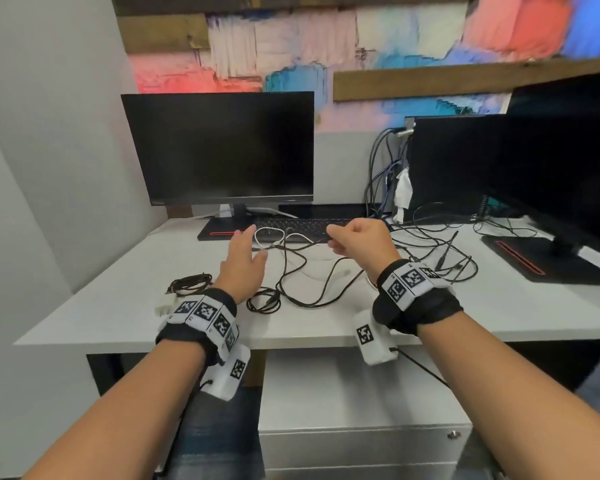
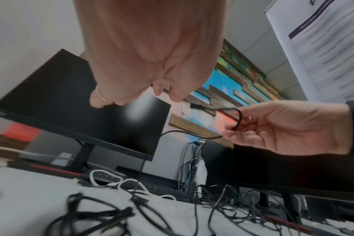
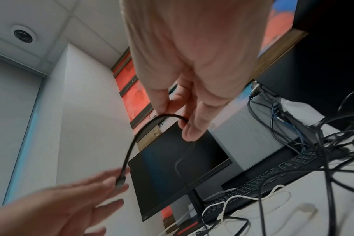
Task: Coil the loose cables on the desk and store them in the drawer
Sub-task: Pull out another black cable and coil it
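Observation:
Several loose black cables (image 1: 321, 285) sprawl in a tangle over the white desk (image 1: 125, 306). My right hand (image 1: 333, 239) is raised above the keyboard and pinches one black cable (image 3: 131, 143) in a small loop (image 2: 240, 118) between thumb and fingers. The cable's plug end (image 3: 120, 182) hangs out to the left, close to the fingertips of my left hand (image 1: 255, 244). That hand is spread, fingers straight, and holds nothing. A white cable (image 1: 274, 235) lies across the keyboard's front. A coiled dark cable (image 1: 189, 283) sits on the desk by my left wrist.
A black monitor (image 1: 219, 147) and keyboard (image 1: 302, 225) stand at the back; a second monitor (image 1: 534, 161) is at the right. More cables hang behind the desk (image 1: 381, 174). A white drawer unit (image 1: 361, 441), shut, stands under the desk between my arms.

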The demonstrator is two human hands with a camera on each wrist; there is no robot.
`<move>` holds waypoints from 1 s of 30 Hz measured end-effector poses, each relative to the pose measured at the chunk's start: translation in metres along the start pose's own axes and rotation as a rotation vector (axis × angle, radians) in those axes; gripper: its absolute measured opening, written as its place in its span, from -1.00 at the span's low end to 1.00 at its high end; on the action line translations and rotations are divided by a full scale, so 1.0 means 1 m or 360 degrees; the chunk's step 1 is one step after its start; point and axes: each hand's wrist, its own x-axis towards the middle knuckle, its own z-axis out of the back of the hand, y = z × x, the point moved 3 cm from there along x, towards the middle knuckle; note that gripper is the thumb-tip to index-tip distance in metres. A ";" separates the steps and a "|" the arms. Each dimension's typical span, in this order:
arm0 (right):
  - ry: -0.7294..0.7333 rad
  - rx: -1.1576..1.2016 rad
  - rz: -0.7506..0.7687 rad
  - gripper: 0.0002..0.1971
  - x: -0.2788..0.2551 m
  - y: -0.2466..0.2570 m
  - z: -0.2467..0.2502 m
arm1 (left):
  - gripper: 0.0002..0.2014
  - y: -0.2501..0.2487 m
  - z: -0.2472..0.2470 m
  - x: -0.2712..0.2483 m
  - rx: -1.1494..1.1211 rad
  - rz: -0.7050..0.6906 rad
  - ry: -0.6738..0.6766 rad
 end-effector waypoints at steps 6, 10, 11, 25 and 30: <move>0.0047 0.0009 0.0042 -0.73 -0.003 -0.009 0.026 | -0.59 -0.044 -0.015 -0.002 -0.0103 -0.0215 0.0004; 0.0102 0.0233 0.0070 -0.74 -0.007 -0.010 0.033 | -0.64 -0.042 -0.029 0.002 0.0105 -0.0288 0.0092; 0.0112 0.0276 0.0086 -0.74 -0.008 -0.008 0.035 | -0.65 -0.041 -0.031 0.002 0.0144 -0.0284 0.0092; 0.0342 0.0057 -0.0153 -0.83 -0.013 -0.031 0.032 | -0.78 -0.056 -0.004 0.003 -0.0219 -0.0376 -0.0410; 0.0338 0.0802 -0.0324 -0.78 -0.018 -0.019 0.039 | -0.74 -0.038 -0.014 0.003 -0.0028 -0.0283 -0.0156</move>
